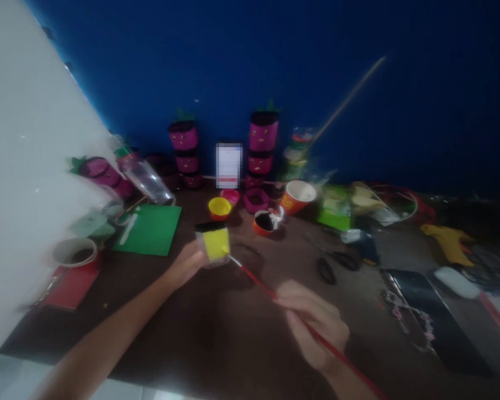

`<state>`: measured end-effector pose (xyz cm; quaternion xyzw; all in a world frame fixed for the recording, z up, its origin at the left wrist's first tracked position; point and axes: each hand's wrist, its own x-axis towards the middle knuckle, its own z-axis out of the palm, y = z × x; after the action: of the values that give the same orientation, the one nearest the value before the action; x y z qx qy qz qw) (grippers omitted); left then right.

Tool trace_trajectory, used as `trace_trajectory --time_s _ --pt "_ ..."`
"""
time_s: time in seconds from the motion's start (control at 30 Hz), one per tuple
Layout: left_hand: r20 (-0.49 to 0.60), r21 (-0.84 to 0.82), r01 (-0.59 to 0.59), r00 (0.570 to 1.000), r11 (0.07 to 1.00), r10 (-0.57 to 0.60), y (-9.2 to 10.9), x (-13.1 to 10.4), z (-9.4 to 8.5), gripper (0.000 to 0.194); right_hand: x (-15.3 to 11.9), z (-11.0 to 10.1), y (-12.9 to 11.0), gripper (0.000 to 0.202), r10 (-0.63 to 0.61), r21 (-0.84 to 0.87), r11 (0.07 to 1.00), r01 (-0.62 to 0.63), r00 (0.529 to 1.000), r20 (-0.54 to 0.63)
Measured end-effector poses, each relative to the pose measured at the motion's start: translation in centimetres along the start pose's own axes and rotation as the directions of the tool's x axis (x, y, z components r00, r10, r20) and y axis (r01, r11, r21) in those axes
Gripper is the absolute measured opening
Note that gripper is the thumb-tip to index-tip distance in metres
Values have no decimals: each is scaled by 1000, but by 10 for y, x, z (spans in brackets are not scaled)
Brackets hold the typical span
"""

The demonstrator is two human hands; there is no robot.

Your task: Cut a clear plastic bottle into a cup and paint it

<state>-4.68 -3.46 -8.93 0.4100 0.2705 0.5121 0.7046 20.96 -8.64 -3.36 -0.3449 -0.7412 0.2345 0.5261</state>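
Observation:
My left hand (189, 263) grips the left side of a small clear cup (215, 245) with a yellow painted band and a dark rim. In my right hand (314, 319) is a long red-handled paintbrush (260, 280), its tip touching the yellow surface at the cup's lower right. Just behind the cup stands a little pot of yellow paint (219, 207). Beside it are a pink pot (230, 196), a purple ring (256, 199) and an orange pot with dark contents (264, 221). The picture is blurred.
Purple stacked figures (263, 133) with green tops stand along the blue wall. A green sheet (150, 230), a red-and-white cup (66, 255) and a clear bottle (150, 180) are at left. Scissors (333, 264), a phone (433, 311) and a yellow glue gun (450, 243) lie right.

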Motion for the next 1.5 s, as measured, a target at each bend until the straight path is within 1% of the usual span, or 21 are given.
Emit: trace_trajectory --time_s 0.07,0.13,0.2,0.33,0.47,0.67,0.8,1.1,1.2,1.27,1.37,1.5 --pt "8 4 -14 1000 1000 14 0 0 1 48 -1 -2 -1 22 -13 -1 1000 13 999 -30" --pt "-3 18 -22 1000 1000 22 0 0 0 50 -3 -2 -1 23 -15 -51 999 11 997 -70" --pt "-35 43 -23 999 999 25 -2 1 -2 51 -5 -1 -2 24 -31 -109 994 23 997 -77" --pt "-86 76 -23 996 997 30 -8 2 -7 51 -6 3 -1 27 -99 -146 985 96 995 -17" --pt "-86 94 -20 996 995 28 -11 3 -10 56 -3 5 0 31 -159 -150 975 161 987 20" --pt "-89 114 -22 996 993 32 -12 1 -12 54 -2 7 0 31 -143 -154 977 151 988 58" --pt "-95 146 -16 995 989 30 -14 0 -15 57 -1 7 -2 32 -158 -166 972 164 986 52" --pt "-107 203 -9 994 979 31 -16 0 -18 55 -3 11 -2 29 -146 -159 976 149 989 29" --pt "-108 225 -23 993 974 48 -19 0 -21 52 -2 12 -2 30 -149 -129 980 154 988 46" --pt "-102 218 -37 993 975 60 -21 0 -23 52 -1 12 -3 31 -150 -113 981 157 986 69" --pt "-100 175 -47 993 983 66 -20 1 -22 53 0 12 -2 32 -151 -79 985 156 986 69" --pt "-154 171 -40 986 984 67 -16 3 -17 51 -2 11 0 34 -169 -9 985 170 983 66"
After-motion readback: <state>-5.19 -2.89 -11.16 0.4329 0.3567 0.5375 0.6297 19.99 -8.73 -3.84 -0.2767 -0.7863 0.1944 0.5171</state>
